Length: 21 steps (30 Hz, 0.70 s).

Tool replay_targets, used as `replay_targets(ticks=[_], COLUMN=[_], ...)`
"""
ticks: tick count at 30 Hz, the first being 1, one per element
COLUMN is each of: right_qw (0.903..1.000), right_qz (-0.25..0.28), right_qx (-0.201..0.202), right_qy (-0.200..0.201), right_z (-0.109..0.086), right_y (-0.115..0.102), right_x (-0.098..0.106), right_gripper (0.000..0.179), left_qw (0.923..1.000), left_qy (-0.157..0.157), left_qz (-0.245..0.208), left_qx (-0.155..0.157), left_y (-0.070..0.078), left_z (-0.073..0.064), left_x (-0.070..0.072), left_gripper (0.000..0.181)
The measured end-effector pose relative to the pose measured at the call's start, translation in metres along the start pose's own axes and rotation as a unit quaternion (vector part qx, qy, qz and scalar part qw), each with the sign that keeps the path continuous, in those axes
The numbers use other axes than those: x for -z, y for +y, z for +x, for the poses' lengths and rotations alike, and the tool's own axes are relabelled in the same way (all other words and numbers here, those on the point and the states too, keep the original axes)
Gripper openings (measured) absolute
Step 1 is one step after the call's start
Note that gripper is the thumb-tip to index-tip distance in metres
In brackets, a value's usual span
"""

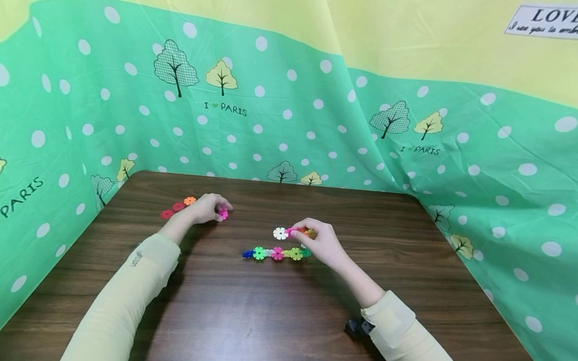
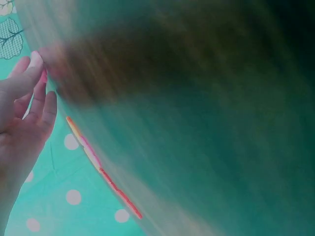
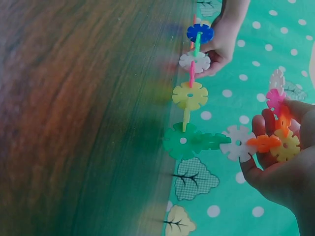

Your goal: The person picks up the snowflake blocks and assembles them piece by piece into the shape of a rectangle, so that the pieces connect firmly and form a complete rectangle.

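Note:
My left hand (image 1: pixel 209 208) reaches over the far left of the table and pinches a pink flower-shaped interlocking disc (image 1: pixel 223 214) at its fingertips; a sliver of that pink disc (image 2: pixel 45 75) shows in the left wrist view. To the right, my right hand (image 1: pixel 321 241) grips one end of a chain of linked discs. That end has a white disc (image 1: pixel 280 233), a pink disc (image 3: pixel 274 101), orange discs (image 3: pixel 266 143) and a yellow disc (image 3: pixel 286 145). From there the chain bends round through a green disc (image 3: pixel 182 141) to a row ending in a blue disc (image 1: pixel 248 254) on the table.
Loose red discs (image 1: pixel 167 214) and an orange disc (image 1: pixel 190 200) lie left of my left hand. The brown wooden table (image 1: pixel 217 311) meets a green dotted curtain (image 1: pixel 253 115) along its back and sides. A black device (image 1: pixel 358 327) sits at my right wrist.

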State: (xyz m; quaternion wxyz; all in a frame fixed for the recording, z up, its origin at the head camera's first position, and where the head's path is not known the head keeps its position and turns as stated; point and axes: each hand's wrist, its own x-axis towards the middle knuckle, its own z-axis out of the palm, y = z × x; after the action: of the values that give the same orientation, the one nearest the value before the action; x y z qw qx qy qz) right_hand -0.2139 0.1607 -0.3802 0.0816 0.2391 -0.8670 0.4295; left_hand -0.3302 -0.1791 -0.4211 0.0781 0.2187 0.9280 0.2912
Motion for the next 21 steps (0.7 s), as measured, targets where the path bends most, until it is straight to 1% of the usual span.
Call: replay_targets(ticks=[1, 5, 8, 16, 21], right_qw=[1.0000, 0.9999, 0.9998, 0.9998, 0.9998], right_qz=[0.000, 0.000, -0.001, 0.000, 0.000], right_qx=[-0.004, -0.016, -0.021, -0.021, -0.022], right_qy=[0.000, -0.002, -0.005, -0.005, -0.003], right_z=[0.000, -0.003, -0.005, -0.005, -0.005], right_y=[-0.001, -0.023, -0.039, -0.039, -0.036], right_x=[0.000, 0.004, 0.008, 0.008, 0.007], right_gripper=[0.013, 0.010, 0.008, 0.008, 0.008], left_qw=[1.0000, 0.9998, 0.9996, 0.9989, 0.9979], left_qy=[0.003, 0.017, 0.021, 0.033, 0.045], left_qz=[0.002, -0.008, -0.018, -0.033, -0.044], left_qx=[-0.002, 0.000, -0.002, -0.002, -0.017], left_y=[0.000, 0.001, 0.002, 0.010, 0.017], left_z=[0.000, -0.001, -0.002, -0.007, -0.010], left_x=[0.000, 0.001, 0.001, 0.002, 0.003], left_gripper=[0.028, 0.017, 0.011, 0.010, 0.010])
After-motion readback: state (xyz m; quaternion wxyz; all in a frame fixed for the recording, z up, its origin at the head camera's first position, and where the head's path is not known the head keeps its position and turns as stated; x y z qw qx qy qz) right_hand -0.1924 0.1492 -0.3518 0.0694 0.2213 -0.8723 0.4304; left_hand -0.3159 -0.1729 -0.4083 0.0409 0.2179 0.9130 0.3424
